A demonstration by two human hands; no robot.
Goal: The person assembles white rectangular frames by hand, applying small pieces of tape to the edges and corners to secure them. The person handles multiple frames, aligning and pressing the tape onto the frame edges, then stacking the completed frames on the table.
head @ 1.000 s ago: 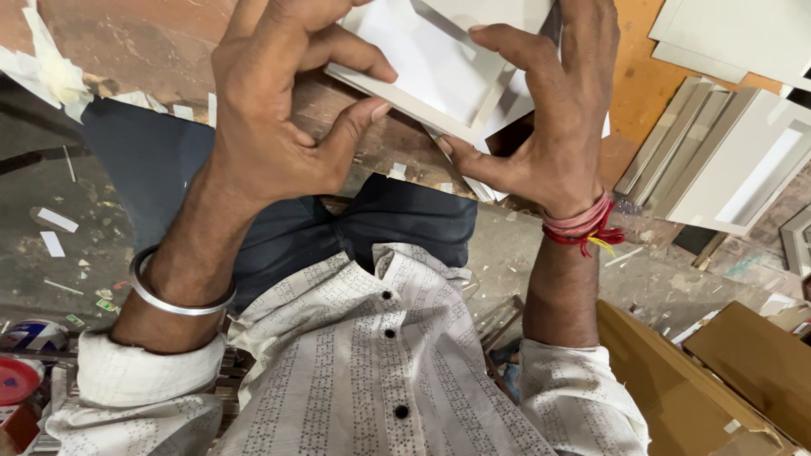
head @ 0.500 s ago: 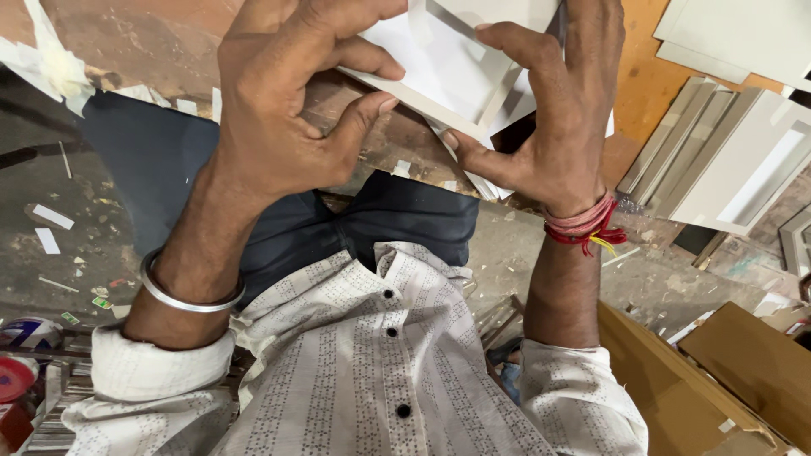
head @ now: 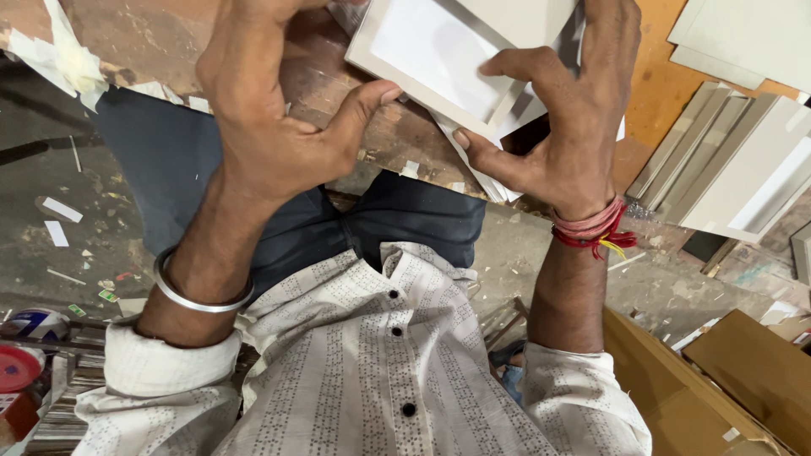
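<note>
scuffed brown bench (head: 169, 42) runs across 12 o'clock, with a pale flat frame (head: 439, 59) on it at 1 o'clock. left hand (head: 270, 127) thumbs its near edge, right hand (head: 566, 127) claws over the corner, both half curled. it looks light, stiff and easily dented, best held by the rails; stacked frames (head: 726, 160) crowd 3 o'clock.

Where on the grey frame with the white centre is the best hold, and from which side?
Grip the grey frame by its raised border at the two near corners, coming from the near edge: left hand and right hand already pinch there, clear of the white centre.
</note>
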